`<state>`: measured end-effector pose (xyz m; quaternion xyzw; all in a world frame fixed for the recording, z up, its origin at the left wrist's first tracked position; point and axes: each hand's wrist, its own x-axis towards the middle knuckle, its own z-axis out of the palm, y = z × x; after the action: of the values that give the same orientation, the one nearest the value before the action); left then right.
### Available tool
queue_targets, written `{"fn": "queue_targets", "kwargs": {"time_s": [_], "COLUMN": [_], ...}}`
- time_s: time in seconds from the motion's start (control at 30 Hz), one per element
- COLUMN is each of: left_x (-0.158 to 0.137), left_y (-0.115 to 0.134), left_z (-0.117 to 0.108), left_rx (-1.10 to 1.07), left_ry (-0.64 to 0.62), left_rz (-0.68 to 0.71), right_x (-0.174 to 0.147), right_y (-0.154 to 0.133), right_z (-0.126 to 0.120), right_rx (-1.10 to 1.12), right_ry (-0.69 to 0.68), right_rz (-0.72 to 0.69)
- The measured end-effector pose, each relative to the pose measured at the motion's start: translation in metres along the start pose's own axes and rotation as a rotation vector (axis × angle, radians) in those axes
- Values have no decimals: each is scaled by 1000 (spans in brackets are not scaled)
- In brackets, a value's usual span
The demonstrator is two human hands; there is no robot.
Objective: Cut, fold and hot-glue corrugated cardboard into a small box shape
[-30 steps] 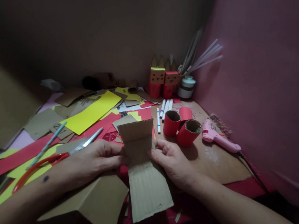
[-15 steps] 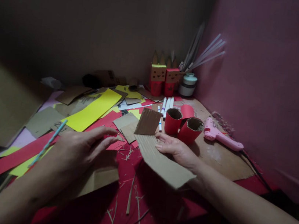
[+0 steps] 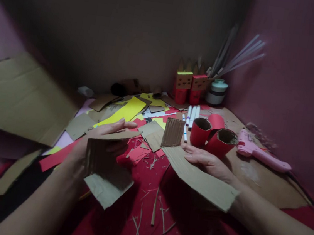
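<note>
In the head view, my left hand [image 3: 116, 128] holds a piece of folded cardboard [image 3: 103, 164] bent into several panels, with its pale lower flap tilted toward me. The fingers lie partly behind its upper edge. My right hand [image 3: 205, 161] grips a cardboard strip [image 3: 199, 180] from behind, the thumb along its far edge. The strip's far end is a ribbed flap [image 3: 173, 132] folded upright. The two pieces are apart, above the red tabletop [image 3: 146, 194]. Just beyond my right hand stand red-wrapped cardboard tubes [image 3: 200, 133].
A pink glue gun [image 3: 263, 153] lies at the right on a cardboard sheet. Markers [image 3: 192, 116], yellow paper [image 3: 125, 111] and cardboard scraps cover the back and left. Two box-faced figures [image 3: 183, 84] and a lidded jar [image 3: 217, 91] stand at the back. A large cardboard sheet [image 3: 22, 98] leans left.
My left hand has lifted and turned the folded cardboard, which now stands higher with its panels showing. The view has swung left, shifting everything rightward. My right hand still holds the strip.
</note>
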<state>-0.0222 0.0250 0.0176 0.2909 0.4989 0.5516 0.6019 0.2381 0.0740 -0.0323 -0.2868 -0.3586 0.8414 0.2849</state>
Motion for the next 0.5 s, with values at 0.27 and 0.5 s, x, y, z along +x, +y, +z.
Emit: {"fn": "queue_targets", "kwargs": {"time_s": [0.27,0.5], "left_x": [16,15], "left_y": [-14,-21], "left_z": [-9,0], "left_rx": [-239,-323], "left_ry": [-224,-267], "left_rz": [84,116], "right_x": [-5,-6], "right_y": [5,5], "right_z": [3,7], "right_rx": [175,268], "right_ry": [104,87], "right_rz": [54,103]}}
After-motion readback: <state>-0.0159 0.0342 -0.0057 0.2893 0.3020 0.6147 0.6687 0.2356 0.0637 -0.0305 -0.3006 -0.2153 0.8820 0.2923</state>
